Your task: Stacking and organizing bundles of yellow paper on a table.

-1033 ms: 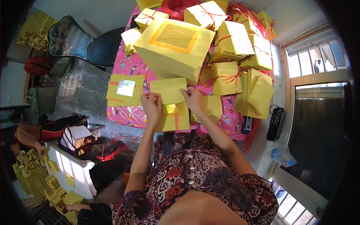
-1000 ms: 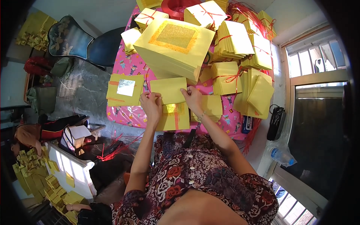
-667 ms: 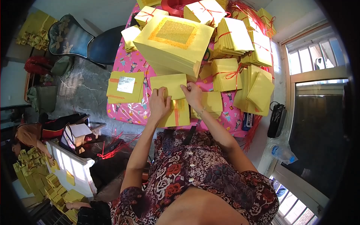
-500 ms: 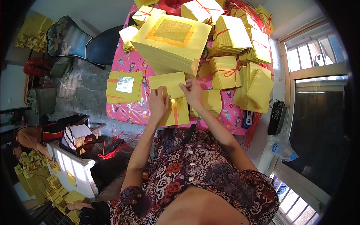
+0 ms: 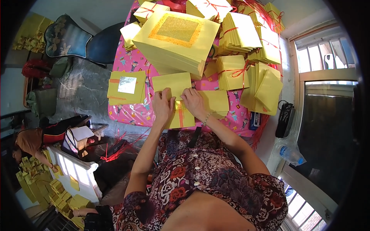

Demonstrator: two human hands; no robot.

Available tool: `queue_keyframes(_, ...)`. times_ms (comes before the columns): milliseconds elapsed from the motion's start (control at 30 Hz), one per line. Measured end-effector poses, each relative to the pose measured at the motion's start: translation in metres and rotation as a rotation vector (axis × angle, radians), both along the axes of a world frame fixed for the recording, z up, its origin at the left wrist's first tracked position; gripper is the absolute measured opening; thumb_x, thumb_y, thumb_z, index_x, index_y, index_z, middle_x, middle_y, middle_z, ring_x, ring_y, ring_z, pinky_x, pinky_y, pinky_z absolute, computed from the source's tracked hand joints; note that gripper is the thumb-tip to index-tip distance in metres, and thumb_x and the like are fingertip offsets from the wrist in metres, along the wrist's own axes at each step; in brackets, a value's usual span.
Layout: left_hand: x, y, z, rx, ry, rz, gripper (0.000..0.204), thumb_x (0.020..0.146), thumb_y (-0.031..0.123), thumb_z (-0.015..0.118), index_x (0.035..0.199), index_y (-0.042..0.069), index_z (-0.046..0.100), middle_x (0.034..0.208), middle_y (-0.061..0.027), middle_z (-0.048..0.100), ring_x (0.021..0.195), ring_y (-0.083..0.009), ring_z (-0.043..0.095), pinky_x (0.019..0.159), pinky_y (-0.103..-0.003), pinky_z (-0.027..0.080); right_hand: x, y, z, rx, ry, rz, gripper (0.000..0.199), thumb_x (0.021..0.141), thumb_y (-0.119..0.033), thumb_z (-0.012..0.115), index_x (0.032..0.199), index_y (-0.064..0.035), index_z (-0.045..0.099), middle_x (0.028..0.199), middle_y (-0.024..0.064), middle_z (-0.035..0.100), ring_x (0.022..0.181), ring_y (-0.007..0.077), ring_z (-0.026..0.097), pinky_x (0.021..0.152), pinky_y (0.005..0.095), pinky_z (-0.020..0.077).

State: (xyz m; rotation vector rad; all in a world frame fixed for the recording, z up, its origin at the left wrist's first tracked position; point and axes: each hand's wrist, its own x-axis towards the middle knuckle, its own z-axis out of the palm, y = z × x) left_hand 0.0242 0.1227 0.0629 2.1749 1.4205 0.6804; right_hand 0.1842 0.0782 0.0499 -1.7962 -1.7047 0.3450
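A plain yellow paper sheet [image 5: 171, 82], apparently folded, lies in front of me on the pink table. My left hand [image 5: 163, 107] has its fingers curled onto the sheet's lower left edge. Bent and close together, the fingers of my right hand [image 5: 194, 103] press at the lower right edge of that same sheet. Beneath both hands is a yellow sheet with a gold patch and an orange strip [image 5: 181, 118]. A pile of folded yellow papers [image 5: 217, 101] sits just beyond my right wrist. The fingertips and the fold are partly hidden.
A tall yellow paper stack [image 5: 169, 50] with a gold square stands behind my hands. Red-tied bundles [image 5: 233, 71] crowd the far right. Yellow sheets with a silvery square [image 5: 119, 96] lie at left. At lower left, another person's hand [image 5: 54, 168] is among yellow papers.
My right hand has moved left and down, from the sheet's right edge to its lower edge, closer to my left hand. The left hand has stayed nearly in place.
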Motion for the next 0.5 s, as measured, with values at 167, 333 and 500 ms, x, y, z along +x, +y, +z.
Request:
queue_keyframes(167,0.0,0.0,-0.003,0.007,-0.029,0.011,0.043,0.087,0.019,0.069,0.126,0.01,0.053,0.105,-0.0191,0.052,0.096,-0.0373,0.055,0.079,-0.048,0.044,-0.003,-0.003,0.012,-0.028,-0.037,0.063,0.017,0.085,-0.017,0.067,0.09,-0.0081,0.054,0.084,0.0092,0.057,0.085,0.0296,0.059,0.075,0.0422,0.0471)
queue_keyframes(333,-0.002,-0.002,-0.004,0.02,-0.032,0.007,0.044,0.086,0.019,0.07,0.126,0.01,0.053,0.105,-0.0193,0.051,0.095,-0.037,0.054,0.079,-0.047,0.044,-0.001,-0.001,0.017,-0.045,-0.011,0.097,0.016,0.085,-0.02,0.068,0.089,-0.0097,0.056,0.083,0.0072,0.059,0.085,0.0278,0.06,0.075,0.0407,0.045)
queue_keyframes(500,-0.004,-0.002,-0.004,0.03,-0.052,0.012,0.044,0.085,0.019,0.071,0.126,0.01,0.054,0.105,-0.0193,0.051,0.095,-0.0368,0.054,0.079,-0.047,0.044,-0.005,0.007,0.022,-0.17,0.031,0.066,0.019,0.083,-0.023,0.071,0.086,-0.0093,0.057,0.08,0.0063,0.062,0.082,0.0273,0.061,0.074,0.0405,0.0409)
